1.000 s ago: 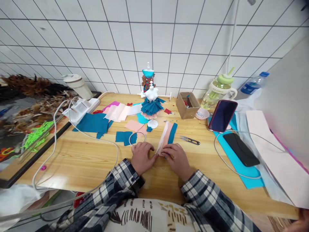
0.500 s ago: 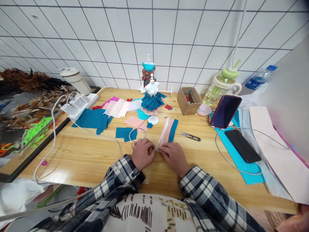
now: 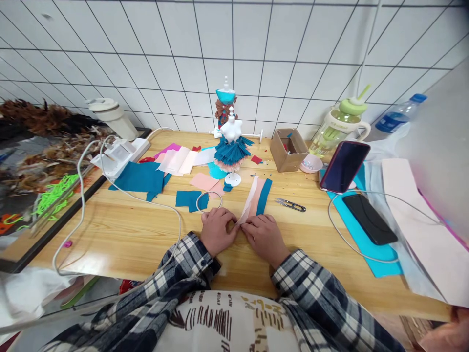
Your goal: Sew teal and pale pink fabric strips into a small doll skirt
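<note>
My left hand (image 3: 219, 231) is closed, its fingertips pinching the lower end of a layered paper strip (image 3: 252, 201) in white, peach and teal. On the strip's other side, my right hand (image 3: 266, 238) pinches the same lower end, close to the left fingertips. A thin white ring (image 3: 209, 201) lies just beyond my left hand, partly over a teal piece (image 3: 188, 201). Behind the strip stands a small white dress form (image 3: 232, 131) with a ruffled teal and peach skirt. Small thread snips (image 3: 291, 204) lie right of the strip.
A second small form (image 3: 226, 100) stands near the tiled wall. At right are a cardboard box (image 3: 291, 156), a bowl (image 3: 311, 164), a propped phone (image 3: 344, 166) and a black phone (image 3: 369, 220). A white cable (image 3: 180, 222) crosses the table at left, past teal sheets (image 3: 137, 177).
The camera view has shifted slightly. Both hands stay at the strip's lower end, with only a small shift of the fingers.
</note>
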